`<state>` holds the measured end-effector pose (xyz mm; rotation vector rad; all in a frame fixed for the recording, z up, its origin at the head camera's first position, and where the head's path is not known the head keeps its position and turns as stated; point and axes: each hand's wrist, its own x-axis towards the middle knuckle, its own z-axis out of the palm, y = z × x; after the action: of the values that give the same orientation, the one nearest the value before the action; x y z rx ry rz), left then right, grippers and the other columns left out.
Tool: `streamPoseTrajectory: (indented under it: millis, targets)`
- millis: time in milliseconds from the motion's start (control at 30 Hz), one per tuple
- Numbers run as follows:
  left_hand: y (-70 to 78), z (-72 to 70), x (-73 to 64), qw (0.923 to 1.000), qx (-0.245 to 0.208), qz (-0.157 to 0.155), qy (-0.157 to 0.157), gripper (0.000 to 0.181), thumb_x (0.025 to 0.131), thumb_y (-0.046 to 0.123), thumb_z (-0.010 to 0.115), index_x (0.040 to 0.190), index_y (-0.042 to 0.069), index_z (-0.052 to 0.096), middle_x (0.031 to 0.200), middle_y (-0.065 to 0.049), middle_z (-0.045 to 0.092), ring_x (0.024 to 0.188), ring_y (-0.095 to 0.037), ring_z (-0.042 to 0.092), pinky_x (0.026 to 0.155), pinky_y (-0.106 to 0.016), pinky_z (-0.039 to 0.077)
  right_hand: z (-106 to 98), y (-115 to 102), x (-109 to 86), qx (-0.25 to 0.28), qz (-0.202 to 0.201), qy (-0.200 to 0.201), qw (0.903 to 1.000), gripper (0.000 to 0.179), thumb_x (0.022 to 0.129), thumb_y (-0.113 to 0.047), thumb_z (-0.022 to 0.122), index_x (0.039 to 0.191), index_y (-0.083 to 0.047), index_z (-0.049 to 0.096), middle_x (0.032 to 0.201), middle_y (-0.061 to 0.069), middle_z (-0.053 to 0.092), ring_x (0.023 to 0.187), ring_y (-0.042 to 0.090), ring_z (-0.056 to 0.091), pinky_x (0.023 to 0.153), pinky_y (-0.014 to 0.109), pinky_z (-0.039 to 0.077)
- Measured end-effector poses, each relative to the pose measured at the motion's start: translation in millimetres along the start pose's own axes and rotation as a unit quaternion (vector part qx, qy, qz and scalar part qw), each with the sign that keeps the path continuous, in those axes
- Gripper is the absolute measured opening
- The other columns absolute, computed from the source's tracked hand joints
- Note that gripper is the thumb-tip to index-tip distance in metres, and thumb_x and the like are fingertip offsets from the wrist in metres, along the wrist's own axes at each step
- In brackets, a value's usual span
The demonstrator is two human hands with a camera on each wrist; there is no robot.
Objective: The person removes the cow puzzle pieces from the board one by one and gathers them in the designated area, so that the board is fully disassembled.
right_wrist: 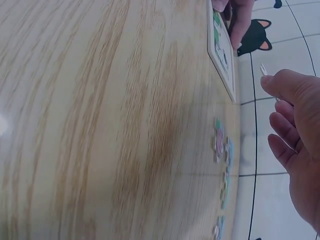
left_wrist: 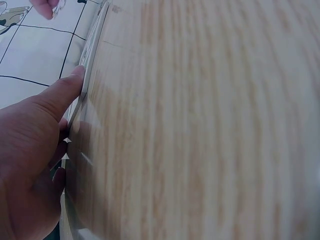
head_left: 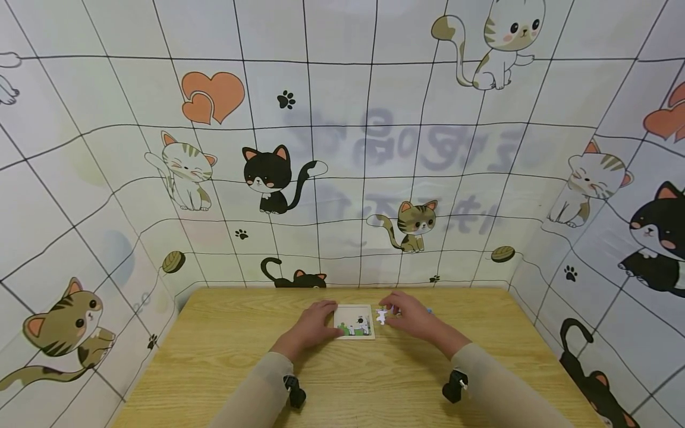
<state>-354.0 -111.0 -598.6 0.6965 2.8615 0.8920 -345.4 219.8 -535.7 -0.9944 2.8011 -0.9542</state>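
Observation:
A shallow framed puzzle board (head_left: 354,307) lies on the table, with green and black-and-white picture parts along its near side. My left hand (head_left: 316,323) holds its left side, thumb at the near edge and fingers toward the far corner; the left wrist view shows the thumb (left_wrist: 62,95) against the frame. Just right of the board, my right hand (head_left: 409,315) pinches a small pale puzzle piece (head_left: 382,316) between thumb and fingertips, raised off the table. In the right wrist view that puzzle piece (right_wrist: 263,70) appears nearly edge-on.
Several loose puzzle pieces (right_wrist: 219,140) lie on the wooden table (head_left: 225,368) to the right of the board, mostly hidden by my right hand in the head view. A cloth wall (head_left: 342,238) printed with cats and grid lines stands behind the table's far edge.

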Motion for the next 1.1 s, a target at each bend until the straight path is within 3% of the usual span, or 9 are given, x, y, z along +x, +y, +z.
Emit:
streamPoseTrajectory:
  millis: [333,667,900,1100]
  targets:
    - [4.6,-3.0,-2.6,0.9999,0.014,0.002,0.002,0.080,0.100,0.044,0.084,0.161,0.002,0.055,0.168,-0.017,0.050,0.158,-0.045,0.038,0.126,-0.068,0.032,-10.2,14.3,-19.4,0.037,0.005,0.032,0.9988,0.038,0.098,-0.004,0.079,0.135,-0.001,0.072,0.116,0.008,0.065,0.098,0.024,0.062,0.075,0.032,0.054]
    - [-0.1,1.0,-2.6,0.9999,-0.011,0.003,0.008,0.082,0.098,0.047,0.084,0.161,0.003,0.055,0.168,-0.016,0.049,0.160,-0.045,0.037,0.127,-0.070,0.029,-17.2,25.7,-34.8,0.035,0.021,0.053,0.9978,0.038,0.098,-0.001,0.077,0.135,0.003,0.072,0.117,0.009,0.066,0.098,0.027,0.063,0.075,0.032,0.054]
    - [6.7,-4.1,-3.7,1.0000,-0.006,0.000,0.000,0.079,0.099,0.043,0.084,0.161,0.001,0.055,0.168,-0.017,0.049,0.159,-0.047,0.037,0.126,-0.071,0.030,-20.0,32.3,-45.8,0.029,0.019,0.057,0.9978,0.037,0.099,0.000,0.078,0.135,0.004,0.071,0.113,0.010,0.064,0.095,0.019,0.059,0.074,0.032,0.053]
    - [8.7,-5.3,-3.8,0.9997,-0.007,-0.018,-0.011,0.080,0.100,0.040,0.084,0.163,0.003,0.053,0.171,-0.015,0.046,0.162,-0.042,0.033,0.130,-0.067,0.027,-23.0,38.6,-53.2,0.038,0.050,0.042,0.9971,0.036,0.100,-0.002,0.078,0.135,0.002,0.072,0.116,0.009,0.064,0.096,0.019,0.060,0.076,0.032,0.055]
